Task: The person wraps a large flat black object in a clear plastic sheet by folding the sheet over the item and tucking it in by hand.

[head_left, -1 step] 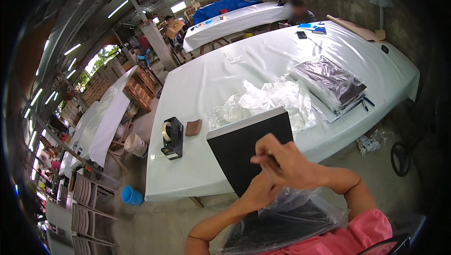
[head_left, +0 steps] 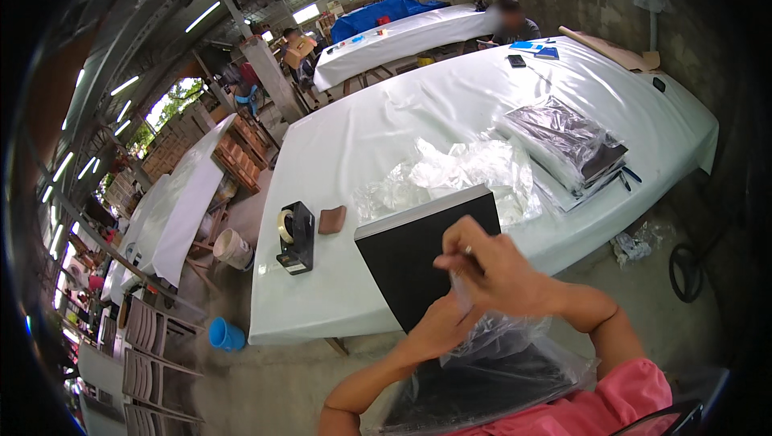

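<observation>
Now both hands' grip clamped: left hand (head_left: 438,330), right hand (head_left: 490,269) on one clear bag (head_left: 498,356), one black book (head_left: 418,255).

1 black book (head_left: 418,263), 1 tape dispenser (head_left: 295,237), 1 brown block (head_left: 331,219), 1 pile of clear bags (head_left: 458,175), 1 stack of wrapped books (head_left: 567,143), 1 blue cup (head_left: 226,335), 2 hands.

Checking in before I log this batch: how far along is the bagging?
Done: a stack of wrapped black items lies on the white table. In hand: the right hand and left hand are working a clear plastic bag onto a black flat book-like item, still mostly uncovered. Left: loose empty bags wait; the tape dispenser sits untouched.
</observation>
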Motion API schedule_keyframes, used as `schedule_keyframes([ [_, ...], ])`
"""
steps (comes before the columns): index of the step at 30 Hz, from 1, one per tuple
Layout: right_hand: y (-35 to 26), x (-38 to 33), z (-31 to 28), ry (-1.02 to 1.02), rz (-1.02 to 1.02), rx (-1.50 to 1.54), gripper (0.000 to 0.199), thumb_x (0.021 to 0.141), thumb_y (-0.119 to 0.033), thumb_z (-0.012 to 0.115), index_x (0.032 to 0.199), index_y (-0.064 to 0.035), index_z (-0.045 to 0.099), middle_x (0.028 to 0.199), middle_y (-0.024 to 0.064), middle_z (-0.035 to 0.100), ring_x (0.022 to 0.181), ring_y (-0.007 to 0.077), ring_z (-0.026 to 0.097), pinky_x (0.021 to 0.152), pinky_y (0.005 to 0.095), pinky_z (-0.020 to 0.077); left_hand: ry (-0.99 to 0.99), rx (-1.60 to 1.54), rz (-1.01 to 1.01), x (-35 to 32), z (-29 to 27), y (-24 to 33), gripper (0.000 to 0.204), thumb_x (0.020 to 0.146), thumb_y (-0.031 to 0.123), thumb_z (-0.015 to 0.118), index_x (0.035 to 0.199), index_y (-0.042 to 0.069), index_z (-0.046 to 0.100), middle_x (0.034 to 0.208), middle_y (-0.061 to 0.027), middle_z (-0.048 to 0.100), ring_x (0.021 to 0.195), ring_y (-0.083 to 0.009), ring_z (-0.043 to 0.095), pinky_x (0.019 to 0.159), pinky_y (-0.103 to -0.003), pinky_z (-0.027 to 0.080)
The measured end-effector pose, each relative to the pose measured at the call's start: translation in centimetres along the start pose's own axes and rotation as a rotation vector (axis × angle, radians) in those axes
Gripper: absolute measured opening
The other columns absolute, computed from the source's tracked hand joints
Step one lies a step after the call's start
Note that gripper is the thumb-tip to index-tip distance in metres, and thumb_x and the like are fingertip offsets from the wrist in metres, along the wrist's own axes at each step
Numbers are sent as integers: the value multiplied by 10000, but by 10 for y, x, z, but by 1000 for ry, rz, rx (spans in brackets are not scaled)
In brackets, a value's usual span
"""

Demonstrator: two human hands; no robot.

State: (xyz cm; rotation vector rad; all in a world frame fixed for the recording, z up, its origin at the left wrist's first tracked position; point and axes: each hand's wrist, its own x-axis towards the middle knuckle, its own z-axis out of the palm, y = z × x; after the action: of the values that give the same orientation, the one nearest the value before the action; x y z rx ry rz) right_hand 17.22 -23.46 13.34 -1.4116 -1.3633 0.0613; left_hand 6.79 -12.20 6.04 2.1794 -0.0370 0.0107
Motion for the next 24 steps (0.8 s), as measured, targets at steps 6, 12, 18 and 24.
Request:
schedule_keyframes([
  [6, 51, -12, -45, -1034, 212, 436, 214, 821, -204, 654, 892, -11, 597, 693, 24, 569, 631, 93, 514, 530, 264, 397, 421, -361, -31, -68, -36, -12, 471, 816, 384, 603, 1120, 29, 541, 915, -84, 609, 740, -177, 528, 626, -293, 434],
  [12, 82, -18, -33, -575, 124, 558, 119, 792, -106, 622, 862, -9, 621, 1018, 70, 579, 877, 159, 546, 784, 283, 443, 329, -576, -40, -75, -36, -37, 465, 812, 362, 603, 1123, 23, 539, 929, -87, 605, 754, -181, 530, 635, -295, 435],
  [18, 116, -30, -10, -241, 502, 1581, 344, 800, -173, 610, 1088, -4, 529, 1021, 104, 586, 831, 155, 592, 662, 276, 510, 286, -652, -19, -75, -36, -42, 457, 806, 336, 603, 1126, 16, 537, 946, -91, 602, 772, -186, 533, 647, -296, 437],
  [24, 125, -21, 4, -982, -187, 1067, 489, 828, -336, 596, 1167, 2, 500, 1059, 141, 560, 996, 219, 530, 822, 361, 454, 118, -640, -46, -78, -38, -43, 451, 800, 309, 603, 1130, 9, 535, 963, -95, 598, 789, -190, 535, 658, -298, 439],
])
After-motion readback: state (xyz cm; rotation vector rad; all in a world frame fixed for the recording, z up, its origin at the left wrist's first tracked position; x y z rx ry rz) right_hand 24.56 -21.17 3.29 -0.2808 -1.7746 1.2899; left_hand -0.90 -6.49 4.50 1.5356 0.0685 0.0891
